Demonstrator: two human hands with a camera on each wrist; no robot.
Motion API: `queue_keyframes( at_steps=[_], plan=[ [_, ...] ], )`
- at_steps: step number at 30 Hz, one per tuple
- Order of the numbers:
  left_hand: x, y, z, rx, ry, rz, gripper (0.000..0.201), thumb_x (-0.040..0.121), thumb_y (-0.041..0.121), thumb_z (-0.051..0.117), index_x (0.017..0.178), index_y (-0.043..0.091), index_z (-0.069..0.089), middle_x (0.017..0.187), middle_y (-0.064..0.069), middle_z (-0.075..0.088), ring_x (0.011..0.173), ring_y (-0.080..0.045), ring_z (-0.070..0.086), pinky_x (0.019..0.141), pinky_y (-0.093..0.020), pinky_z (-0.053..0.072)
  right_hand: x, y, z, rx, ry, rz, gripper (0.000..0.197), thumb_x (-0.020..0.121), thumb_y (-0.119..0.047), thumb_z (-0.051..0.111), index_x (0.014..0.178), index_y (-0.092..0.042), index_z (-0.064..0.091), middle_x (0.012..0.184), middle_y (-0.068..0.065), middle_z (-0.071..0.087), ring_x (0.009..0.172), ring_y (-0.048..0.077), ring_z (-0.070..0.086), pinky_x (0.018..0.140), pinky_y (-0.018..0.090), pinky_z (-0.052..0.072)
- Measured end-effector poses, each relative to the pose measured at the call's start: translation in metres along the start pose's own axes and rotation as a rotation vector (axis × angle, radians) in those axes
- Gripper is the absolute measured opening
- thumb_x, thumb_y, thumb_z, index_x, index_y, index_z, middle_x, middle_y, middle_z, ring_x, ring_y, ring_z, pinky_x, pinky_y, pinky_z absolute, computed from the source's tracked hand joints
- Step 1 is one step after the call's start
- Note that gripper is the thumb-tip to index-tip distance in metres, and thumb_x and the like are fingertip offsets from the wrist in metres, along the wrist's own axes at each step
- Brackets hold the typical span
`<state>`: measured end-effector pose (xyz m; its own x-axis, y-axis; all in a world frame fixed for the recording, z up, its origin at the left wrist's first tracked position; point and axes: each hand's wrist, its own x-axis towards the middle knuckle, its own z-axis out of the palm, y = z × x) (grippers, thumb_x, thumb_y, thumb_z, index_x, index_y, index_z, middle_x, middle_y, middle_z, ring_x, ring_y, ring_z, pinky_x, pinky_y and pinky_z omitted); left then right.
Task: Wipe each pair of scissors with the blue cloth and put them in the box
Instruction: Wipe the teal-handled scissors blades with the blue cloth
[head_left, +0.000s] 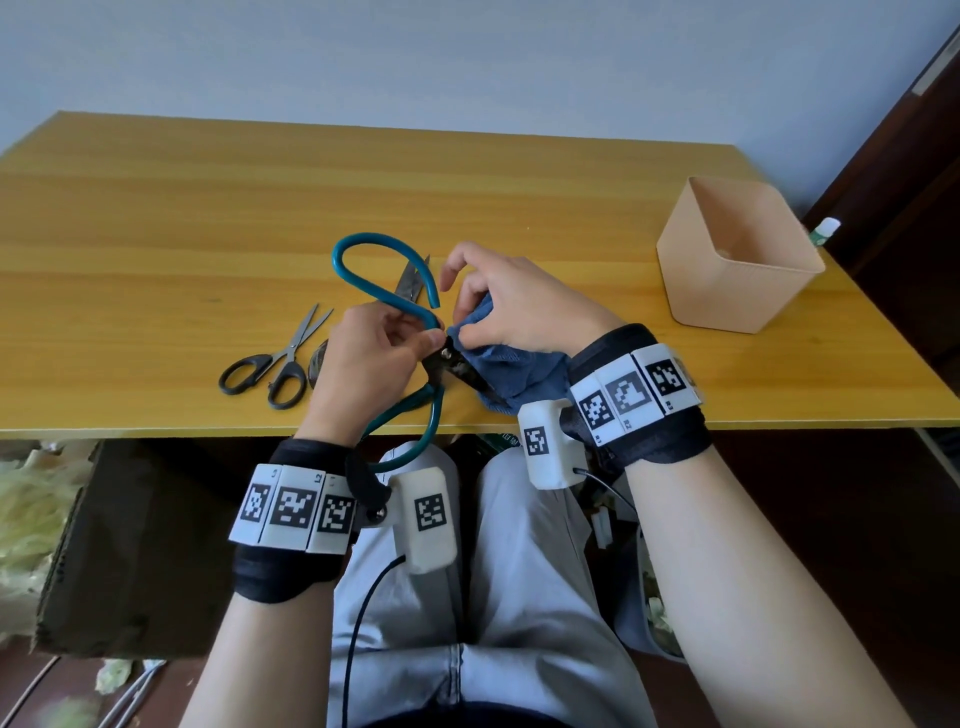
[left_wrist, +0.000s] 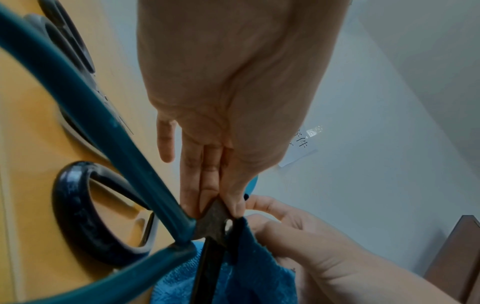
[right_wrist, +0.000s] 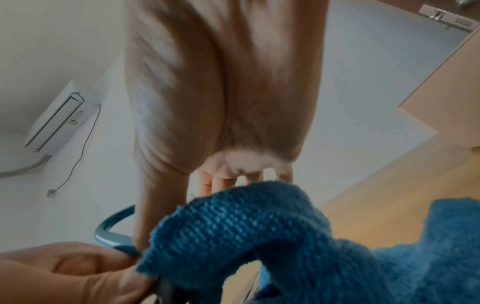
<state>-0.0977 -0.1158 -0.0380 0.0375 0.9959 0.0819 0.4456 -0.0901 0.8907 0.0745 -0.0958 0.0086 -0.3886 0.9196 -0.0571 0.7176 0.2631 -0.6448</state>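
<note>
Large scissors with teal loop handles (head_left: 375, 270) hang over the table's front edge. My left hand (head_left: 400, 340) pinches them at the dark pivot (left_wrist: 215, 215), thumb against fingers. My right hand (head_left: 498, 312) holds the blue cloth (head_left: 511, 376) bunched around the blades, which it hides just past the pivot. The cloth (right_wrist: 246, 226) fills the right wrist view, with the teal handle (right_wrist: 111, 232) behind it. Small black-handled scissors (head_left: 275, 364) lie on the table to the left. A silver pair of blades (head_left: 413, 280) lies behind the teal loop. The beige box (head_left: 737, 260) stands open at the right.
The wooden table (head_left: 208, 208) runs back to a pale wall. A small green-and-white bottle (head_left: 825, 231) sits behind the box at the table's right edge. A dark door frame (head_left: 909, 156) rises at the right. My knees are under the front edge.
</note>
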Motion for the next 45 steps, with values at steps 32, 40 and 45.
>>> queue_keyframes(
  at_steps=[32, 40, 45],
  plan=[
    [-0.002, -0.003, 0.000, -0.054, -0.037, -0.010, 0.011, 0.091, 0.014, 0.071, 0.098, 0.007, 0.073, 0.090, -0.012, 0.074, 0.088, -0.029, 0.070, 0.083, -0.045, 0.056, -0.003, 0.021, -0.003, 0.112, 0.043, -0.056, 0.025, 0.085, -0.005, 0.067, 0.104, -0.017, 0.057, 0.089, -0.006, 0.074, 0.070, -0.007, 0.056, 0.067, 0.005, 0.038],
    [-0.001, -0.003, 0.001, -0.051, -0.035, 0.000, 0.011, 0.091, 0.015, 0.072, 0.099, 0.008, 0.073, 0.090, -0.009, 0.074, 0.088, -0.027, 0.070, 0.082, -0.041, 0.056, -0.004, 0.025, -0.006, 0.098, 0.089, -0.053, 0.022, 0.084, -0.006, 0.067, 0.102, -0.015, 0.058, 0.089, -0.005, 0.074, 0.060, -0.005, 0.052, 0.060, 0.010, 0.038],
    [0.000, -0.004, 0.003, -0.042, -0.029, 0.011, 0.012, 0.090, 0.016, 0.072, 0.100, 0.008, 0.073, 0.089, -0.006, 0.074, 0.086, -0.023, 0.070, 0.075, -0.029, 0.053, -0.003, 0.027, -0.008, 0.106, 0.124, -0.063, 0.019, 0.082, -0.002, 0.066, 0.097, -0.012, 0.060, 0.084, -0.005, 0.074, 0.082, 0.000, 0.063, 0.073, 0.016, 0.042]
  ],
)
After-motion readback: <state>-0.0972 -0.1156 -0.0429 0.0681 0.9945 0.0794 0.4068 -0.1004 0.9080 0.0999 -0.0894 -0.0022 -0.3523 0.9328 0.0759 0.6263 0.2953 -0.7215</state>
